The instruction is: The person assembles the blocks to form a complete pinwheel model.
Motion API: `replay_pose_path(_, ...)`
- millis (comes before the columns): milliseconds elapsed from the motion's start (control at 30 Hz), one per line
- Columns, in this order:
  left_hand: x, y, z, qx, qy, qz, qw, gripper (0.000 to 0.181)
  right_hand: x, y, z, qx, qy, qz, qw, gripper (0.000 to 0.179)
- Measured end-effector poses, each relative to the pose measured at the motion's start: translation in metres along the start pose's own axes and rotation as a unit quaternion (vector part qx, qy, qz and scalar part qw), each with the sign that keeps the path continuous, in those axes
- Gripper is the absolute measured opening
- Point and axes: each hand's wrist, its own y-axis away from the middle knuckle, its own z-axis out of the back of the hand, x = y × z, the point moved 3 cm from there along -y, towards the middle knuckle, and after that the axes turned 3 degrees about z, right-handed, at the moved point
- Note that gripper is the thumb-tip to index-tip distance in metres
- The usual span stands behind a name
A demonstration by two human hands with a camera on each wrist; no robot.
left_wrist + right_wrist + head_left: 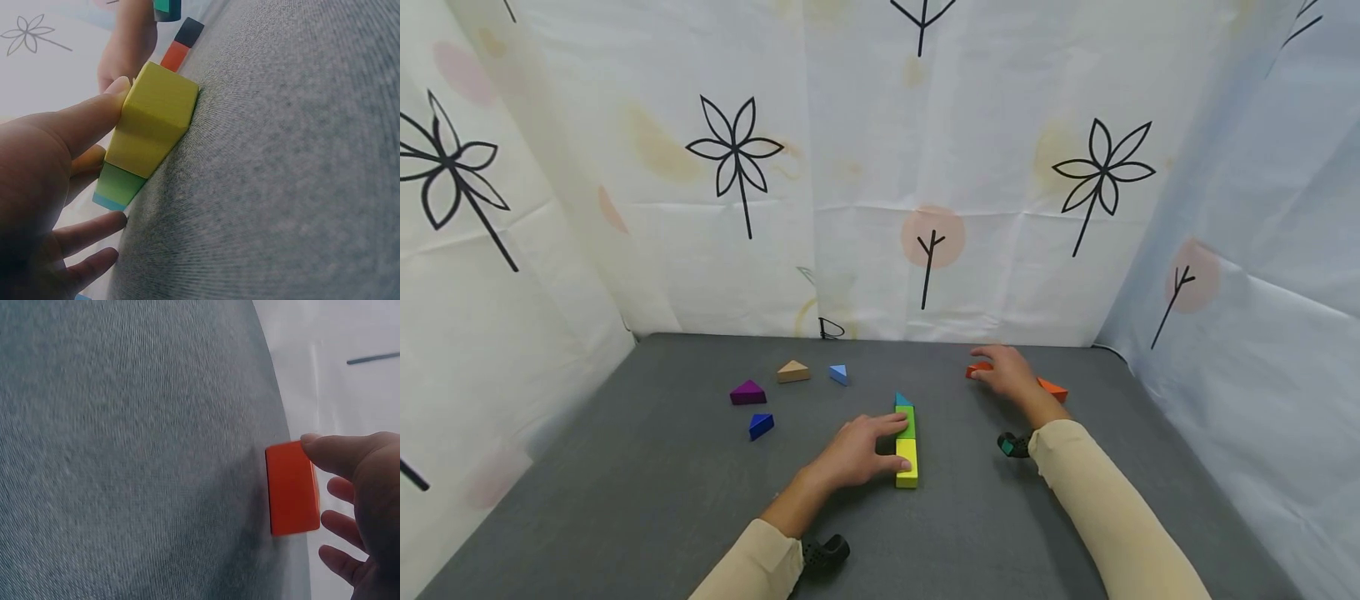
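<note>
A yellow block [907, 454], a green block [908, 417] and a small teal triangular block [903, 400] lie end to end in a line on the grey table. My left hand [857, 450] touches this row from the left, thumb on the yellow block and index finger on the green one; its other fingers are spread in the left wrist view. Farther back on the right, my right hand [1006, 375] pinches an orange block [292, 487] between thumb and index finger. The thumb lies on the block's edge, and the index fingertip is hidden in the right wrist view.
Behind the right wrist lies an orange triangular block [1052, 389]. Left of the row are a purple block [748, 393], a tan block [793, 372], a dark blue block [761, 427] and a light blue block [838, 374]. A printed cloth wall [865, 167] borders the table [625, 500].
</note>
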Motion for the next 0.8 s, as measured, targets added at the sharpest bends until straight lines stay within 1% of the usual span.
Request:
replay_pose_path(167,0.001,0.000,-0.001,0.000,-0.002,-0.001,1.0000,0.067,-0.009,-0.001,-0.002,0.017,0.008,-0.018,0.9997,0.046)
replay_pose_path(333,0.001,-0.001,-0.001,-0.001,-0.001,-0.001,1.0000,0.067,-0.013,-0.003,-0.005,0.021,0.014,-0.017,0.9995,0.040)
replay_pose_path(533,0.000,0.000,0.000,-0.002,-0.001,-0.003,1.0000,0.066,-0.011,-0.003,-0.004,0.008,0.016,-0.017,0.9997,0.032)
replay_pose_path(667,0.000,0.000,0.000,-0.001,0.001,-0.003,1.0000,0.067,-0.008,-0.002,-0.004,0.009,0.021,-0.017,0.9996,0.030)
replay_pose_path(800,0.000,0.001,0.000,0.000,0.005,-0.001,1.0000,0.067,-0.004,-0.001,-0.002,0.008,0.024,-0.007,0.9997,0.029)
